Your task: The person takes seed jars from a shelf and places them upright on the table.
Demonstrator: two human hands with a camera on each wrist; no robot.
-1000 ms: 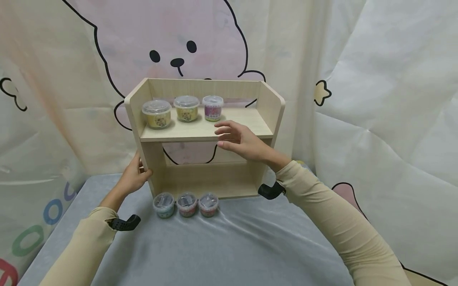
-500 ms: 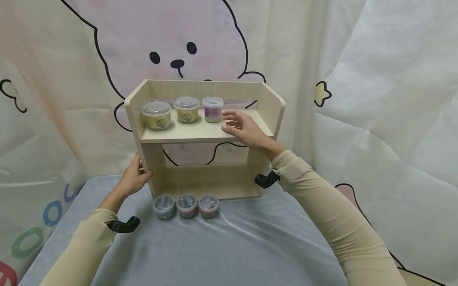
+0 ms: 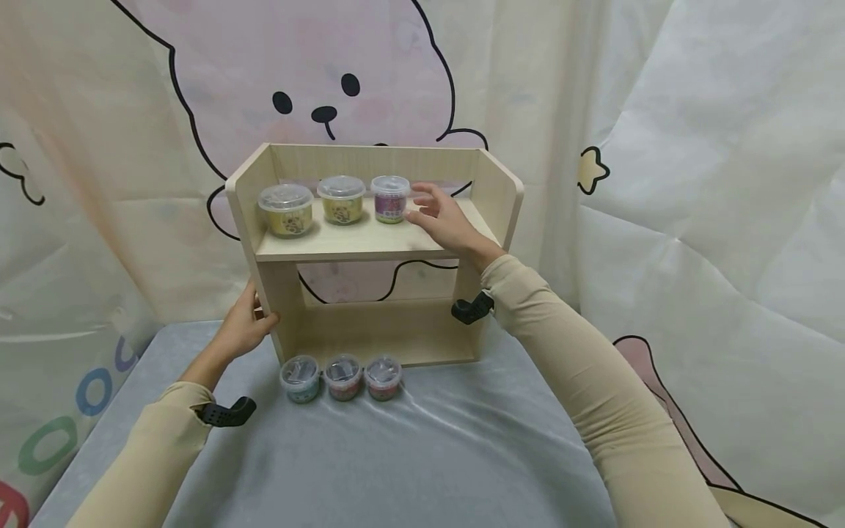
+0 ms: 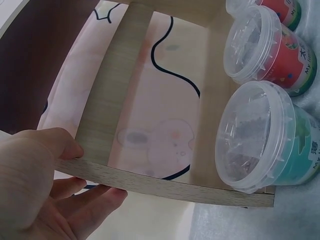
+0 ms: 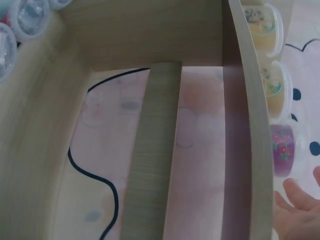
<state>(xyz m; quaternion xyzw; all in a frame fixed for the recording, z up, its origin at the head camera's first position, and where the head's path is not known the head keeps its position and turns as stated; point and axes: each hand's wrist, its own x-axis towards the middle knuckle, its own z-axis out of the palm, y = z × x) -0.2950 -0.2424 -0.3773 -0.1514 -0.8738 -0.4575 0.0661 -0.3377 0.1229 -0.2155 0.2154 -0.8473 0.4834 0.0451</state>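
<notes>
My left hand (image 3: 244, 328) grips the left side panel of a two-tier wooden shelf (image 3: 376, 257); in the left wrist view the thumb lies on one face and the fingers on the other. On the upper tier, my right hand (image 3: 447, 224) is spread beside a small purple tub (image 3: 390, 207), fingertips right at its right side. In the right wrist view those fingers (image 5: 299, 194) show just below the purple tub (image 5: 283, 150). Two wider yellow tubs with clear lids, a left one (image 3: 289, 220) and a middle one (image 3: 342, 209), stand in line with it.
A teal tub (image 3: 300, 380) and two red tubs, one in the middle (image 3: 343, 378) and one at right (image 3: 383, 378), stand on the blue-grey cloth (image 3: 409, 455) before the shelf's lower tier. A printed curtain (image 3: 528, 95) hangs behind.
My right hand has moved up and in from the shelf's front edge to the purple tub's right side. The left hand stays on the side panel, and the tubs keep their places.
</notes>
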